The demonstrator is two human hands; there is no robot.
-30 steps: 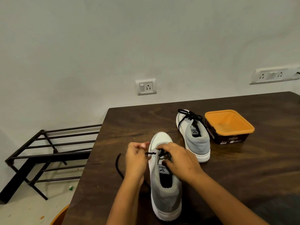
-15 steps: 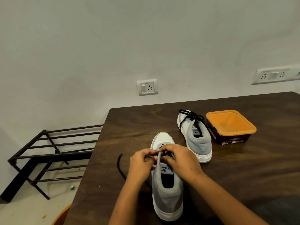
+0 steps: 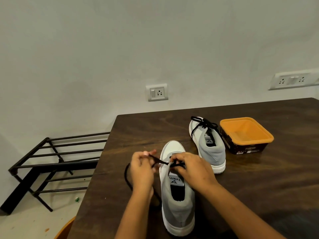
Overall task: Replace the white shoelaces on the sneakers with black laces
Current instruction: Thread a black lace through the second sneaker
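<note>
While both hands pinch the black lace (image 3: 159, 161), left (image 3: 141, 168) pulls sideways, right (image 3: 189, 168) steadies the sneaker (image 3: 176, 200).

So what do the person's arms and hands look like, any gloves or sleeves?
No gloves: the left hand and right hand are bare, with no ring, watch or bracelet showing. The left forearm and right forearm are bare too; no sleeve comes into view.

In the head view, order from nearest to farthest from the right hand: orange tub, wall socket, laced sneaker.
1. Laced sneaker, just beyond the right hand.
2. Orange tub, farther right.
3. Wall socket, behind the table.
</note>
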